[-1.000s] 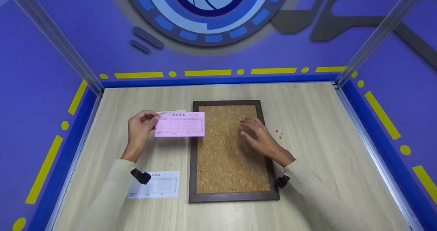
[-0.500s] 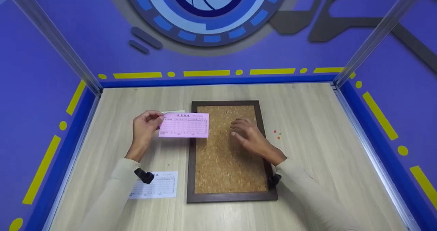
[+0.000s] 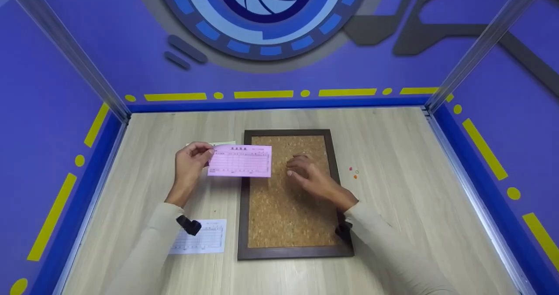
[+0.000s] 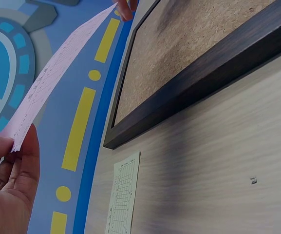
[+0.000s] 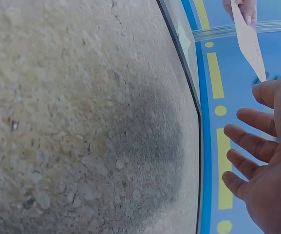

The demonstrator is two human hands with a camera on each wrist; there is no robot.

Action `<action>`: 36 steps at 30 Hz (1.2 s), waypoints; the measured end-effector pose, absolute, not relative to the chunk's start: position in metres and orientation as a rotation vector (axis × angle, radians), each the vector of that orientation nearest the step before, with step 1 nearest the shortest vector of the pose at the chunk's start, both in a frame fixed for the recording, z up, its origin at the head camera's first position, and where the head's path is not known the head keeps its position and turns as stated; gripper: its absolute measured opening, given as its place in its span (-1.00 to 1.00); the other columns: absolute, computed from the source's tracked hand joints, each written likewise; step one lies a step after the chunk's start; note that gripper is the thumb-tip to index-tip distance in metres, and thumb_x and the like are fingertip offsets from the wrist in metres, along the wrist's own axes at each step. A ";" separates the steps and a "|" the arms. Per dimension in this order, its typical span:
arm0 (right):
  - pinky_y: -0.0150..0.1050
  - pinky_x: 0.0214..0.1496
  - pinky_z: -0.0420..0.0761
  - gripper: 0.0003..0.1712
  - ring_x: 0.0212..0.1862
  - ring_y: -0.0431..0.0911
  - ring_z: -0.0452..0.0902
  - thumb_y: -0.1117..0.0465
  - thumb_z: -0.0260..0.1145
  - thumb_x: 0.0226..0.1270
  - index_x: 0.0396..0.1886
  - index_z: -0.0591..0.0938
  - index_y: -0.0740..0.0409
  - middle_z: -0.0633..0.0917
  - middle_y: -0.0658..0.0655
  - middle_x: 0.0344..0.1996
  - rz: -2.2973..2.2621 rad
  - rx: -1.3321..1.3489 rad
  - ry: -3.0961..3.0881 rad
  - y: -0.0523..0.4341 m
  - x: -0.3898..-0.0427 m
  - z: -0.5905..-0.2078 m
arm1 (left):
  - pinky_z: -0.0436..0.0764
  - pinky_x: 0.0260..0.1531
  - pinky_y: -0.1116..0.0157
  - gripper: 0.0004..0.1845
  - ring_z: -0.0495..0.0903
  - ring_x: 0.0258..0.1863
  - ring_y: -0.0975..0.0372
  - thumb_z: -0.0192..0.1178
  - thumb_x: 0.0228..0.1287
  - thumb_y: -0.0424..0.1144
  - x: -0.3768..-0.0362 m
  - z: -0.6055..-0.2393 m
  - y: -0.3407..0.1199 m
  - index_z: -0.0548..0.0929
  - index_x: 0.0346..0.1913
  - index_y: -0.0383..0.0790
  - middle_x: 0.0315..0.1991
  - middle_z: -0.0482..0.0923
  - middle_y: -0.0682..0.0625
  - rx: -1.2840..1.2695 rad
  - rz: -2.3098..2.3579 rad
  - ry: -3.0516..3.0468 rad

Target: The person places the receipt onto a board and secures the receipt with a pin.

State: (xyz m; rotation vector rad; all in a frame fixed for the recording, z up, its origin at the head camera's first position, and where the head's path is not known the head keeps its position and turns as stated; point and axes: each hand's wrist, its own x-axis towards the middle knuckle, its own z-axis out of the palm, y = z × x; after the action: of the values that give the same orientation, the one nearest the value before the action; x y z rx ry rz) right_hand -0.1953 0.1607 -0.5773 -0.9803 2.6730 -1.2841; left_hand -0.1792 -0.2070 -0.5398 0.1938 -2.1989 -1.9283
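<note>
My left hand (image 3: 191, 166) pinches a pink printed form slip (image 3: 240, 161) by its left edge, thumb against fingers. The slip hangs in the air and overlaps the left side of a framed cork board (image 3: 288, 212) in the head view. Over the cork, my right hand (image 3: 316, 180) hovers with relaxed, slightly bent fingers and holds nothing. Its thumb side faces the slip's free right edge, apart from it in the head view. In the left wrist view the pink slip (image 4: 57, 73) stretches up from the pinching left hand (image 4: 13, 185). The right wrist view shows the right hand's spread fingers (image 5: 250, 141).
A pale green form (image 3: 225, 143) lies behind the left hand, mostly covered. A white form (image 3: 203, 238) lies on the table (image 3: 393, 146) at the front left, partly under the left forearm. Several small coloured pins (image 3: 355, 177) sit right of the board. Blue walls enclose the table.
My left hand has moved right with the pink slip, which now overlaps more of the board. The right hand has moved left over the cork, closer to the slip.
</note>
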 end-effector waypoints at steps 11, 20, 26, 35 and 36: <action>0.22 0.53 0.48 -0.69 0.44 0.18 0.56 0.20 0.39 0.65 0.18 0.77 0.32 0.78 0.21 0.17 -1.293 -0.920 2.663 0.153 -0.192 -0.577 | 0.74 -0.31 0.40 -0.90 0.69 -0.30 0.24 0.32 0.49 -0.54 -0.184 -0.542 -0.191 0.76 -0.04 -0.48 -0.14 0.73 -0.23 0.170 -1.996 -2.160; 0.15 0.50 0.52 -0.71 0.41 0.08 0.56 0.19 0.34 0.69 0.24 0.77 0.19 0.76 0.12 0.21 -1.358 -0.876 2.573 0.151 -0.192 -0.576 | 0.72 -0.33 0.42 -0.91 0.68 -0.33 0.26 0.33 0.46 -0.57 -0.186 -0.543 -0.181 0.75 -0.05 -0.51 -0.19 0.73 -0.18 0.154 -2.030 -2.122; 0.09 0.48 0.58 -0.71 0.39 0.03 0.57 0.22 0.30 0.72 0.26 0.76 0.19 0.74 0.10 0.25 -1.418 -0.863 2.509 0.151 -0.193 -0.577 | 0.72 -0.37 0.42 -0.91 0.67 -0.36 0.27 0.32 0.44 -0.59 -0.187 -0.545 -0.176 0.76 -0.08 -0.51 -0.22 0.73 -0.18 0.132 -2.055 -2.093; 0.16 0.55 0.48 -0.74 0.46 0.03 0.52 0.19 0.30 0.72 0.18 0.80 0.13 0.72 0.08 0.28 -1.485 -0.781 2.492 0.149 -0.191 -0.572 | 0.71 -0.37 0.42 -0.91 0.68 -0.37 0.28 0.34 0.42 -0.60 -0.188 -0.545 -0.175 0.75 -0.09 -0.50 -0.20 0.74 -0.23 0.132 -2.079 -2.053; 0.14 0.54 0.50 -0.75 0.46 0.01 0.51 0.18 0.29 0.73 0.18 0.80 0.11 0.71 0.07 0.30 -1.497 -0.764 2.472 0.149 -0.191 -0.572 | 0.71 -0.38 0.42 -0.91 0.68 -0.37 0.28 0.34 0.42 -0.59 -0.188 -0.545 -0.174 0.75 -0.09 -0.51 -0.21 0.74 -0.22 0.133 -2.077 -2.055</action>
State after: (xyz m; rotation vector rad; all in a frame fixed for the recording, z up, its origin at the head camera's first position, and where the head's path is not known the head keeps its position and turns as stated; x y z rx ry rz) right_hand -0.1912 0.1487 -0.5719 -0.7643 2.4716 -1.4969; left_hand -0.1882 -0.1743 -0.5448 0.1326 -2.0545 -2.0767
